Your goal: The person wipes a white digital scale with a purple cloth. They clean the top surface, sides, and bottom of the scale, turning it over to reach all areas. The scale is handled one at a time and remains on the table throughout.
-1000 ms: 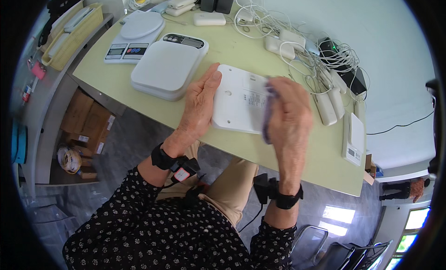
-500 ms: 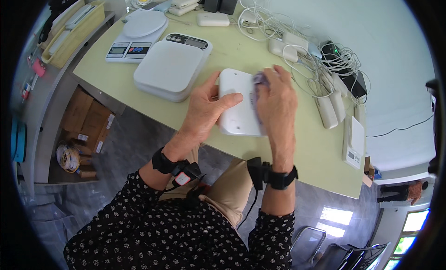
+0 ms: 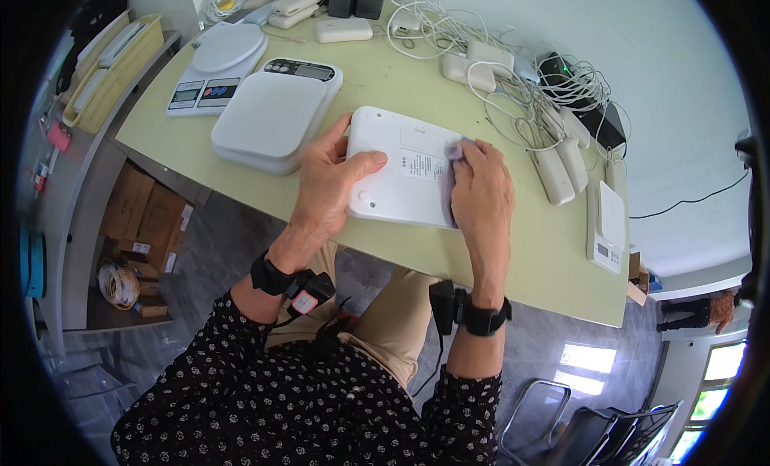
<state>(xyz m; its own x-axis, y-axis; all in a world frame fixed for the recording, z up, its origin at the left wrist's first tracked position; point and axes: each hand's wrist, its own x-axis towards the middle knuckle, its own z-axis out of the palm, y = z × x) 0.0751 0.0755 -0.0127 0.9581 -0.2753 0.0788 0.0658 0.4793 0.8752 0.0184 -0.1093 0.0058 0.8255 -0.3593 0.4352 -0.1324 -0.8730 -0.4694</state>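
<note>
Held above the near part of the table is a white kitchen scale [image 3: 401, 189], its underside facing up with a printed label and small corner holes showing. My left hand [image 3: 325, 181] grips its left edge, thumb flat on the underside and fingers hidden beneath. A crumpled purple-grey cloth [image 3: 454, 157] is pressed against the right edge by my right hand [image 3: 484, 184], whose fingers are bent over it. To the left lie a thicker white scale [image 3: 269, 117] with a dark display panel and another white scale [image 3: 228, 49] with a round platform.
Tangled white cables [image 3: 569, 97] and white power banks [image 3: 468, 71] spread along the wall side of the pale green table [image 3: 385, 73]. A small white scale [image 3: 605, 225] lies by the right edge. At left, a shelf carries a yellow basket [image 3: 112, 77]; cardboard boxes [image 3: 144, 209] sit below.
The cloth has moved from the underside out to the scale's right edge, uncovering the label. The scale has tilted and shifted slightly left with my left hand.
</note>
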